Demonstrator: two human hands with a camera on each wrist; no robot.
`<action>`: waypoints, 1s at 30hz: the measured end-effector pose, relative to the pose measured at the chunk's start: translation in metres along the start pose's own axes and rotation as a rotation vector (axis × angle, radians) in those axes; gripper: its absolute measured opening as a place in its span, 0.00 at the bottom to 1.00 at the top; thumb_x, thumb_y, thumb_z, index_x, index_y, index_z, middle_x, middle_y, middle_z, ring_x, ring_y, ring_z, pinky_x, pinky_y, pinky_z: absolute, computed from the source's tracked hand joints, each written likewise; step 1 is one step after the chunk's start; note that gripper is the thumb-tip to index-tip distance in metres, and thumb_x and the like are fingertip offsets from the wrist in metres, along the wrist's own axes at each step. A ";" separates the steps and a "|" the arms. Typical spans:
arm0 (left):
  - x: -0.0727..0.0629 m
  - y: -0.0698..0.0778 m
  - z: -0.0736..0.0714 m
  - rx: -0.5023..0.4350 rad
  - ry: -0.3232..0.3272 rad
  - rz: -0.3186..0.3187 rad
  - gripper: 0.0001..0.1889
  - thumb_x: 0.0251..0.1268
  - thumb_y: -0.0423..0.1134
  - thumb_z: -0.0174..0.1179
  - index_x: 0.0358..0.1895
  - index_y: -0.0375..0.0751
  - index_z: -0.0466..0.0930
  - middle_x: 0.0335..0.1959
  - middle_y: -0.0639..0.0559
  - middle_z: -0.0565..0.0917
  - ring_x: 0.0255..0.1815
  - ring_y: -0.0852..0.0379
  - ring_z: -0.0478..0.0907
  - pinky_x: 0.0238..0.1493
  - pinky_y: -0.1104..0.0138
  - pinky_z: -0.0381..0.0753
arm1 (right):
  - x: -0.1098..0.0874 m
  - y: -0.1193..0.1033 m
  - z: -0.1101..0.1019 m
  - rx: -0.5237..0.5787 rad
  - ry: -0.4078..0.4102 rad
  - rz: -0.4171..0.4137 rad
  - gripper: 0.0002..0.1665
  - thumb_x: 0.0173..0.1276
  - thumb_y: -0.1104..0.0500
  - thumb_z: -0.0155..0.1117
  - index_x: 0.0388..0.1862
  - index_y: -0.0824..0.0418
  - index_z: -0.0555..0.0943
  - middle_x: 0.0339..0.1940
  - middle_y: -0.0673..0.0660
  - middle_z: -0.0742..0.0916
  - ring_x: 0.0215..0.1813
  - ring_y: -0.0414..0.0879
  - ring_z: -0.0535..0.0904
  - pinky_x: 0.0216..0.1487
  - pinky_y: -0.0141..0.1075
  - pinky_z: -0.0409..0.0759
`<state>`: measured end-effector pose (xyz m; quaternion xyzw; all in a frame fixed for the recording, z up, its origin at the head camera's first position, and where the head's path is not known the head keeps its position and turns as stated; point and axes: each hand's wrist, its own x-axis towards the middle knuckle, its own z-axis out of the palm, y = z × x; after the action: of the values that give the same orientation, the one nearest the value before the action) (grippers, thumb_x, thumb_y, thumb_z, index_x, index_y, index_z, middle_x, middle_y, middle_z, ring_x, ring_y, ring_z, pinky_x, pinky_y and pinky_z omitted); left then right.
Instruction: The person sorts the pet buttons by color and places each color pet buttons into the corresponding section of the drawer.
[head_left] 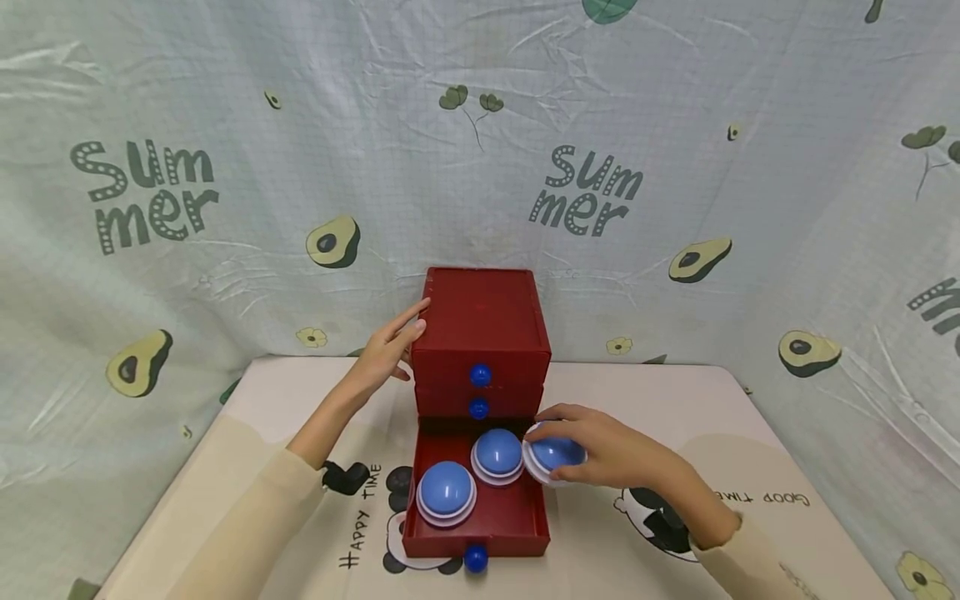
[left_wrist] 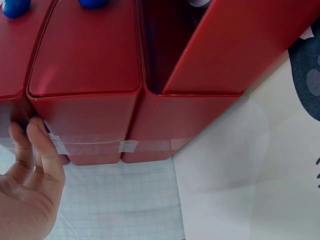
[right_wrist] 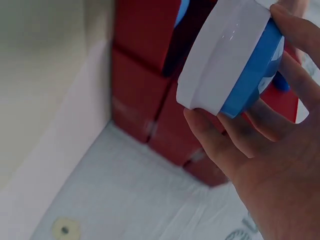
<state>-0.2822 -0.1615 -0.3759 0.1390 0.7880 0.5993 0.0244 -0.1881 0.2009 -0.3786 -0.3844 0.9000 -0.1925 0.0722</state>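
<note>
A red drawer cabinet (head_left: 483,312) has its bottom drawer (head_left: 506,525) pulled out. Two blue-domed push buttons with white bases lie inside, one button (head_left: 446,488) near the front left and another button (head_left: 498,452) farther back. My right hand (head_left: 615,448) grips a third push button (head_left: 557,453) at the drawer's right wall, thumb and fingers spread round its rim. In the right wrist view this button (right_wrist: 227,55) is tilted on its side. Against the cabinet's left side rests my left hand (head_left: 381,360), fingers extended; the left wrist view shows the fingertips at the upper drawers.
Blue round knobs, such as the top knob (head_left: 481,375), stick out of the drawer fronts. The printed table (head_left: 300,533) spreads on both sides. Behind the cabinet hangs a pale cloth (head_left: 420,208) with avocado prints. Clear tape (left_wrist: 127,146) crosses the cabinet's side.
</note>
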 end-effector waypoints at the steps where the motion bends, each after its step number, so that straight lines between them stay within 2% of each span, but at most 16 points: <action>1: 0.000 0.000 0.000 0.003 0.001 0.001 0.29 0.81 0.56 0.48 0.81 0.63 0.60 0.29 0.56 0.83 0.28 0.57 0.82 0.28 0.63 0.84 | 0.005 -0.006 0.003 0.000 -0.013 -0.014 0.28 0.65 0.48 0.75 0.65 0.42 0.82 0.67 0.55 0.81 0.67 0.55 0.78 0.56 0.47 0.87; 6: 0.000 0.001 -0.001 -0.002 0.000 0.001 0.29 0.81 0.55 0.49 0.81 0.63 0.60 0.29 0.56 0.83 0.28 0.56 0.82 0.28 0.63 0.84 | 0.027 -0.024 0.022 0.006 -0.080 -0.068 0.29 0.66 0.47 0.74 0.66 0.42 0.81 0.67 0.52 0.81 0.67 0.51 0.77 0.58 0.43 0.86; 14: 0.001 0.000 -0.001 -0.007 -0.002 -0.006 0.29 0.81 0.55 0.49 0.81 0.65 0.61 0.30 0.54 0.82 0.29 0.54 0.81 0.30 0.61 0.85 | 0.042 -0.030 0.049 0.003 -0.204 -0.074 0.29 0.66 0.44 0.73 0.66 0.41 0.81 0.66 0.47 0.82 0.67 0.45 0.78 0.64 0.41 0.82; 22: 0.001 -0.001 -0.001 -0.011 -0.003 -0.001 0.29 0.81 0.55 0.49 0.81 0.65 0.61 0.31 0.55 0.83 0.29 0.54 0.81 0.30 0.60 0.85 | 0.044 -0.030 0.060 -0.031 -0.203 -0.101 0.27 0.64 0.46 0.75 0.62 0.41 0.84 0.63 0.47 0.82 0.64 0.41 0.78 0.64 0.37 0.81; 30: 0.001 -0.001 0.000 -0.005 0.001 0.001 0.29 0.81 0.55 0.49 0.81 0.65 0.61 0.31 0.54 0.83 0.29 0.55 0.81 0.29 0.61 0.85 | 0.044 -0.031 0.065 -0.092 -0.223 -0.104 0.27 0.61 0.51 0.77 0.61 0.38 0.85 0.63 0.46 0.84 0.66 0.44 0.78 0.66 0.45 0.81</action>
<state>-0.2839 -0.1615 -0.3771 0.1392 0.7865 0.6012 0.0238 -0.1795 0.1309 -0.4243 -0.4527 0.8730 -0.1105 0.1440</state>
